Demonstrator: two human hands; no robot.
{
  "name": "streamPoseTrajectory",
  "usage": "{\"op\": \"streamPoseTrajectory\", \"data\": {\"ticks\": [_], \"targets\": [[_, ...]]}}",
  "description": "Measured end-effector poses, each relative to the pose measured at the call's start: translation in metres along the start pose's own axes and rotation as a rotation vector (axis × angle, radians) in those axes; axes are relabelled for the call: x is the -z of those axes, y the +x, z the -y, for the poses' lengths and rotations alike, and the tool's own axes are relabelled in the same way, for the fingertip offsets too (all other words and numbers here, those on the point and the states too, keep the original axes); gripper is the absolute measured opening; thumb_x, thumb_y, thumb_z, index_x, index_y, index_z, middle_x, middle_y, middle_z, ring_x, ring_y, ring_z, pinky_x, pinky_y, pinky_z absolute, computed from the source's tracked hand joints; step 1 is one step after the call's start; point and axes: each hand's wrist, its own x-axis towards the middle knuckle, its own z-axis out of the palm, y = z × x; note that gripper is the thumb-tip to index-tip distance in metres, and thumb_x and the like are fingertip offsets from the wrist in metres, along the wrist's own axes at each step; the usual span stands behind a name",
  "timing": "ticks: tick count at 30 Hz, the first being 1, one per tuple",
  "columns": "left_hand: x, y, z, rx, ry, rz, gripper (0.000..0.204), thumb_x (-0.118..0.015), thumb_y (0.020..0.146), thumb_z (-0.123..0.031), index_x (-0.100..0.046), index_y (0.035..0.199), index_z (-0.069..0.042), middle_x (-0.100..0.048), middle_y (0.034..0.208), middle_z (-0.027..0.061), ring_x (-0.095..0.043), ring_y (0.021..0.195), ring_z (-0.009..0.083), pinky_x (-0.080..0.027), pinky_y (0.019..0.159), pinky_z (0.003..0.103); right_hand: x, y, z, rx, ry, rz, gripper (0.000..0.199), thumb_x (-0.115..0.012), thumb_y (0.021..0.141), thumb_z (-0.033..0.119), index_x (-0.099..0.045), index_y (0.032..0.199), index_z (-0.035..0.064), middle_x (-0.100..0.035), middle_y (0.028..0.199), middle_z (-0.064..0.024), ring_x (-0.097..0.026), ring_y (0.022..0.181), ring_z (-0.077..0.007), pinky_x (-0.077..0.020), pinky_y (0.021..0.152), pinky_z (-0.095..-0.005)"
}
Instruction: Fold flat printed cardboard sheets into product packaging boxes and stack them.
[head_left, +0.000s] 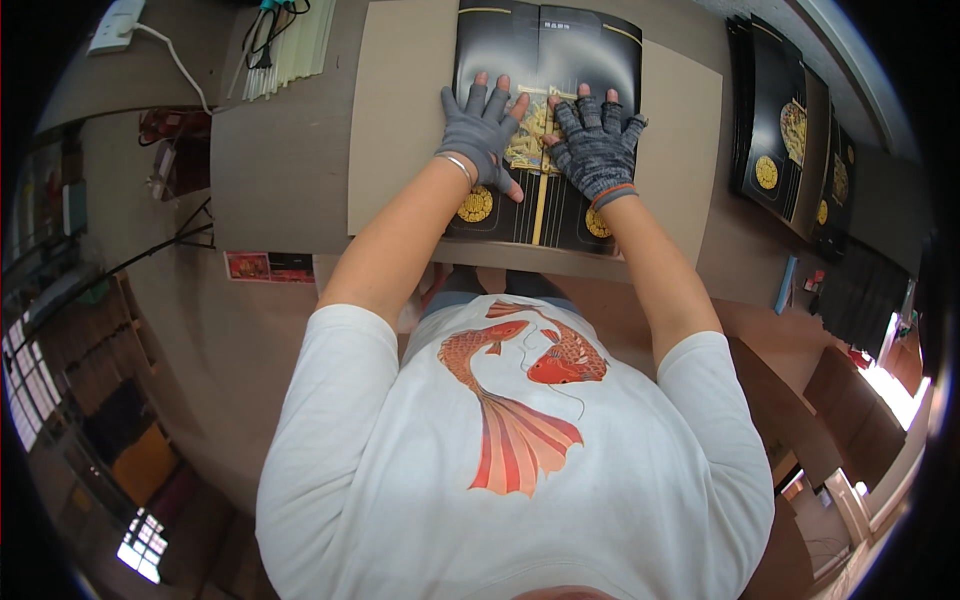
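Note:
A glossy black printed paper sheet (pixel 505 55), folded so that two panels meet along a middle line, lies flat on a grey-brown board (pixel 400 100). It carries gold medallions, thin gold lines and a gold picture at the centre. My left hand (pixel 482 135), in a grey fingertipless glove, rests flat on its left half with fingers spread. On the right half my right hand (pixel 598 145), in a darker mottled glove, lies palm down, fingers apart. Both hands press near the middle seam and grip nothing. The gold picture is partly hidden by them.
Stacks of similar black printed pieces (pixel 765 110) stand at the table's right. Pale strips (pixel 300 50) with a dark cord lie at the far left, near a white power strip (pixel 117 25) and its cable. A red printed piece (pixel 248 266) shows below the table's left front edge.

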Motion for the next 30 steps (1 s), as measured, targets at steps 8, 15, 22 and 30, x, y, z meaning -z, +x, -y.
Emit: {"op": "streamPoseTrajectory", "data": {"ticks": [8, 15, 22, 30], "targets": [[0.007, 0.0, -0.003, -0.013, 0.027, 0.042, 0.142, -0.066, 0.047, -0.087, -0.008, 0.157, -0.02, -0.006, 0.163, 0.0174, 0.002, 0.149, 0.0414, -0.006, 0.105, 0.075, -0.003, 0.002, -0.005, 0.007, -0.028, 0.059, 0.066, -0.035, 0.094, 0.066, -0.026, 0.153, 0.0376, -0.016, 0.162, -0.0052, -0.006, 0.149, -0.0377, 0.0001, 0.109, -0.0729], [0.0, 0.007, -0.013, 0.052, -0.045, -0.057, 0.116, -0.054, 0.06, -0.09, -0.017, 0.155, -0.035, -0.008, 0.162, 0.0176, 0.001, 0.149, 0.0419, -0.001, 0.105, 0.076, 0.001, 0.004, -0.006, 0.025, -0.016, 0.113, 0.07, -0.034, 0.094, 0.067, -0.023, 0.154, 0.0338, -0.013, 0.163, -0.0071, -0.004, 0.149, -0.0377, 0.0022, 0.108, -0.073], [0.029, 0.018, -0.042, 0.028, 0.138, 0.061, 0.106, -0.07, 0.065, -0.071, -0.035, 0.151, -0.02, -0.019, 0.16, 0.0146, -0.012, 0.149, 0.0329, -0.004, 0.11, 0.072, -0.023, 0.033, -0.031, 0.115, 0.084, -0.071, 0.077, -0.045, 0.09, 0.064, -0.028, 0.153, 0.0232, -0.023, 0.159, -0.0142, -0.014, 0.148, -0.036, -0.0051, 0.115, -0.062], [0.007, 0.033, -0.064, 0.067, 0.131, -0.032, 0.083, -0.076, 0.071, -0.041, -0.047, 0.14, -0.004, -0.03, 0.155, 0.0153, -0.024, 0.146, 0.0287, -0.009, 0.113, 0.069, -0.037, 0.207, -0.123, -0.009, 0.183, -0.518, 0.073, -0.05, 0.091, 0.054, -0.034, 0.15, 0.0136, -0.034, 0.153, -0.0205, -0.028, 0.143, -0.0413, -0.0161, 0.114, -0.0609]]}}
